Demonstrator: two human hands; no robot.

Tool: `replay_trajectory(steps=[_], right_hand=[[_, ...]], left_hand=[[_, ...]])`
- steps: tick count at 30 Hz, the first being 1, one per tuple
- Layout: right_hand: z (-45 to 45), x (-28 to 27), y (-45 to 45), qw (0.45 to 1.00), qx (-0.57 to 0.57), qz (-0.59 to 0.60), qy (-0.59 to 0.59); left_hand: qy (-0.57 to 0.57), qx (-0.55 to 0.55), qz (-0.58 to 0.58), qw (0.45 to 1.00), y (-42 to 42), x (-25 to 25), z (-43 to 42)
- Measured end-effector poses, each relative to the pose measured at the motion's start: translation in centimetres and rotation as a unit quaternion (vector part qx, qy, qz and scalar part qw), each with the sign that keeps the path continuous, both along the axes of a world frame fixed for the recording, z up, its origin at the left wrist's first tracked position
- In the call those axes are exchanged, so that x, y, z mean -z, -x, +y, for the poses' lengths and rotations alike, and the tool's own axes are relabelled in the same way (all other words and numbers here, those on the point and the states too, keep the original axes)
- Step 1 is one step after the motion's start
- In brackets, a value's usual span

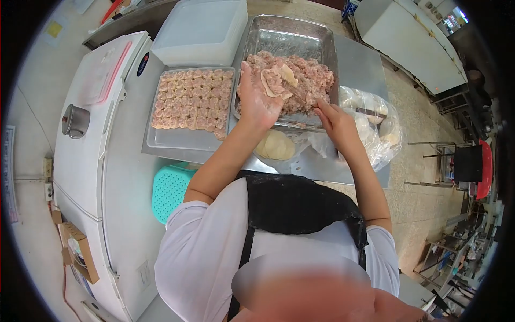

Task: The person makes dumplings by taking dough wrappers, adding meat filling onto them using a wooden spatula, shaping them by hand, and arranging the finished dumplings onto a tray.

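Observation:
My left hand (259,104) is over the near left part of a metal pan (327,40), palm up with the thumb raised. It holds a thin round dumpling wrapper (266,86) with minced meat on it. My right hand (335,122) is at the pan's near right side, fingers closed around what seems a thin tool whose end is buried in the pinkish minced meat filling (319,75); its kind is hidden. A stack of pale round wrappers (275,146) lies just in front of the pan, below my left wrist.
Left of the pan, a tray (177,140) holds rows of filled dumplings (190,99). Behind it are stacked lidded plastic containers (201,32). A plastic bag of wrapper stacks (370,115) lies at right. A white freezer (126,161) bears a metal cup (75,121); a turquoise stool (170,190) stands below.

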State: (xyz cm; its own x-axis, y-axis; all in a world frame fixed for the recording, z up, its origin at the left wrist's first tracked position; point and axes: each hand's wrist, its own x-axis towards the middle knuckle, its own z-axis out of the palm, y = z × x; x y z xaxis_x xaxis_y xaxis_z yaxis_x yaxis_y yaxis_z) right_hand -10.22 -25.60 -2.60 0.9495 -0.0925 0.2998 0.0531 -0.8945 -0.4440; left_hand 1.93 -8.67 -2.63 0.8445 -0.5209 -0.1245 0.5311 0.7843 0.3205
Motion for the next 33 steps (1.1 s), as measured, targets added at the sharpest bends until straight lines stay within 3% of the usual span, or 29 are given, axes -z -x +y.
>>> replay_trajectory(steps=[3, 5, 9, 12, 16, 18, 19, 22, 25, 27, 30, 33], right_hand=[[-1.6, -0.3, 0.4, 0.995, -0.019, -0.094, -0.005], [-2.6, -1.0, 1.1, 0.995, -0.015, -0.101, 0.004], [-4.0, -1.2, 2.2, 0.993, -0.022, -0.109, 0.028], [-5.3, -0.2, 2.3, 0.991, -0.027, -0.102, 0.088], [-7.4, 1.5, 1.6, 0.992, -0.078, -0.066, 0.071], [-8.0, -0.3, 1.9, 0.98, -0.065, 0.043, 0.185], [-7.7, -0.6, 2.0, 0.979, -0.073, 0.04, 0.186], [-7.3, 0.1, 2.0, 0.988, -0.069, -0.008, 0.142], [-8.7, 1.9, 1.6, 0.982, -0.148, 0.001, 0.118], [-8.9, -2.3, 2.3, 0.961, -0.102, 0.086, 0.242], [-7.0, -3.0, 2.8, 0.98, -0.128, -0.022, 0.148], [-7.9, -1.4, 1.5, 0.983, -0.154, 0.051, 0.089]], left_hand=[[-0.008, -0.005, -0.059, 0.998, 1.6, -1.8, -0.4], [0.016, 0.003, -0.129, 0.992, 2.3, -2.3, -0.8], [0.02, 0.049, -0.153, 0.987, 2.3, -1.3, -1.3], [0.026, 0.083, -0.125, 0.988, 2.5, -0.2, -2.4], [-0.085, -0.022, -0.045, 0.995, 3.0, 1.9, -4.2], [-0.105, -0.066, -0.01, 0.992, 1.9, 4.8, -4.5], [-0.116, -0.091, -0.021, 0.989, 1.2, 6.7, -4.6], [-0.123, -0.088, -0.022, 0.988, 1.4, 6.9, -4.7], [-0.123, -0.059, 0.02, 0.99, 2.9, 4.4, -5.1], [-0.119, -0.074, 0.047, 0.989, 2.8, 3.9, -5.4], [-0.116, -0.055, 0.029, 0.991, 2.3, 3.6, -5.5], [-0.09, -0.067, 0.068, 0.991, 2.0, 3.2, -5.7]])
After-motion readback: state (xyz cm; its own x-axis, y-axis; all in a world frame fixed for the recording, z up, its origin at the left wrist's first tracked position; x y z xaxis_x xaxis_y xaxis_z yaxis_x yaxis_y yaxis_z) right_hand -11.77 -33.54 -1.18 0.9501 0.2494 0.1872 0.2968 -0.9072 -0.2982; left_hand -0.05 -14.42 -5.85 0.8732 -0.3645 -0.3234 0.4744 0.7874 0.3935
